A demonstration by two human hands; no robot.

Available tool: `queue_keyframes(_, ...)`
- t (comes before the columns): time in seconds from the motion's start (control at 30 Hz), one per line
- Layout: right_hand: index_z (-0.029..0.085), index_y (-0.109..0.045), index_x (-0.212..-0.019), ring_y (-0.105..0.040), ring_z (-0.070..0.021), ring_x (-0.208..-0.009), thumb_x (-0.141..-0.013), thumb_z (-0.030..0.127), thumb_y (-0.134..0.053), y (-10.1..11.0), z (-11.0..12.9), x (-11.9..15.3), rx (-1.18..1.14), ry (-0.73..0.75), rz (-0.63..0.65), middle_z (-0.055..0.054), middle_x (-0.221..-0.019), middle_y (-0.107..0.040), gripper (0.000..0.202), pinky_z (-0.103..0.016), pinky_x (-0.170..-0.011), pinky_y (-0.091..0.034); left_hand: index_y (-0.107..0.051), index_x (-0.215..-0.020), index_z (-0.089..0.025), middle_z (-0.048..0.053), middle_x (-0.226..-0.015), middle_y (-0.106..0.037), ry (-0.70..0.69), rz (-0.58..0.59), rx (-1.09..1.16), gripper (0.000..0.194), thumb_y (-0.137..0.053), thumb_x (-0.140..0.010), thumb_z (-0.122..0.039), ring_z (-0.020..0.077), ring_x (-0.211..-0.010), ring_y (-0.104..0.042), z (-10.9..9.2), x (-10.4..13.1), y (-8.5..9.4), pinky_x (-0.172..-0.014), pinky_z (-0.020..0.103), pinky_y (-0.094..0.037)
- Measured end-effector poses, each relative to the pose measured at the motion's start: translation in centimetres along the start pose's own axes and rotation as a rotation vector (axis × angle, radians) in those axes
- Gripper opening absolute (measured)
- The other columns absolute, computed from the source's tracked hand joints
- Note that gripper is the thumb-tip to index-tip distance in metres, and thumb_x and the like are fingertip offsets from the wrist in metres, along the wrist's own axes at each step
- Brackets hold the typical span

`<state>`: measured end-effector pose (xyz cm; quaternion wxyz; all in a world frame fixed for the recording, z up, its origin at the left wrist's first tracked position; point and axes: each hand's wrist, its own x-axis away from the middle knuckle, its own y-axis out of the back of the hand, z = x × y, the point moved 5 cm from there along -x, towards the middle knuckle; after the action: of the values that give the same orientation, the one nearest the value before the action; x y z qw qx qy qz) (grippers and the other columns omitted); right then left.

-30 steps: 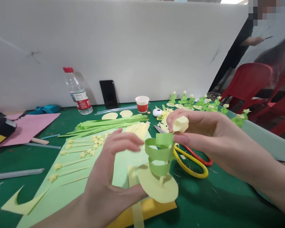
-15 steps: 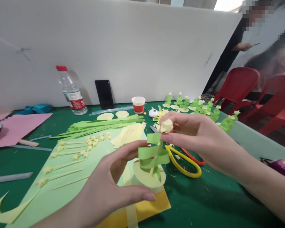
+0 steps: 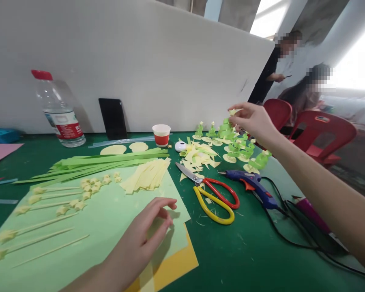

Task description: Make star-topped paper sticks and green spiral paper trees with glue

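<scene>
My right hand point(image 3: 251, 121) reaches to the back right and pinches the pale yellow star on top of a small paper Christmas tree point(image 3: 225, 129). The tree's green paper strip spirals below my fingers, close among several similar finished trees point(image 3: 212, 130) on pale round bases. Whether its base touches the table is hidden. My left hand point(image 3: 146, 233) hovers empty over the light green paper sheet point(image 3: 118, 219), its fingers curved and apart. On that sheet lie several folded paper stars point(image 3: 93, 185), thin sticks with stars on their ends point(image 3: 45, 221), and cream paper strips point(image 3: 149, 174).
Scissors point(image 3: 213, 190) with red and yellow handles lie centre right, beside paper scraps point(image 3: 200, 156). A blue glue gun point(image 3: 255, 186) trails a black cord. Along the white partition stand a water bottle point(image 3: 61, 113), a phone point(image 3: 112, 117) and a paper cup point(image 3: 162, 135). Two people are beyond.
My right hand has carried the paper tree from in front of me to the group at the back right. My left hand has come away from it. The view has turned right.
</scene>
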<state>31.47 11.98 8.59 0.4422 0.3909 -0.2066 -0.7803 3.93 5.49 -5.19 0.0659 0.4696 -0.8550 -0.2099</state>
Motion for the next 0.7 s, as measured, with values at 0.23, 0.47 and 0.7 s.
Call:
queue_keyframes(0.23, 0.014, -0.054, -0.109, -0.055, -0.0184, -0.095, -0.089, 0.030, -0.051, -2.7, -4.7, -3.8, 0.443, -0.099, 0.116, -0.008, -0.110, -0.054, 0.026, -0.038, -0.081, -0.048, -0.054, -0.102, -0.028, 0.002, -0.087, -0.060, -0.072, 0.016, -0.069, 0.021, -0.040, -0.086, -0.026, 0.0165, -0.075, -0.058, -0.4, 0.0, 0.0, -0.073, 0.028, -0.049)
queue_keyframes(0.47, 0.016, -0.053, -0.112, -0.055, -0.0183, -0.096, -0.089, 0.031, -0.050, -4.7, -6.7, -5.4, 0.683, -0.165, 0.231, -0.008, -0.112, -0.053, 0.027, -0.038, -0.081, -0.048, -0.055, -0.098, -0.027, 0.002, -0.092, -0.061, -0.149, 0.024, -0.114, 0.023, -0.039, -0.085, -0.020, 0.0152, -0.075, -0.057, -0.8, 0.0, -0.2, -0.069, 0.025, -0.049)
queue_keyframes(0.7, 0.017, -0.053, -0.111, -0.055, -0.0184, -0.096, -0.089, 0.031, -0.051, -6.3, -8.0, -6.1, 0.781, -0.217, 0.370, -0.007, -0.112, -0.053, 0.026, -0.036, -0.080, -0.048, -0.054, -0.097, -0.027, 0.001, -0.092, -0.060, -0.113, 0.061, -0.104, 0.021, -0.038, -0.085, -0.020, 0.0151, -0.075, -0.056, -0.8, 0.0, -0.3, -0.067, 0.024, -0.047)
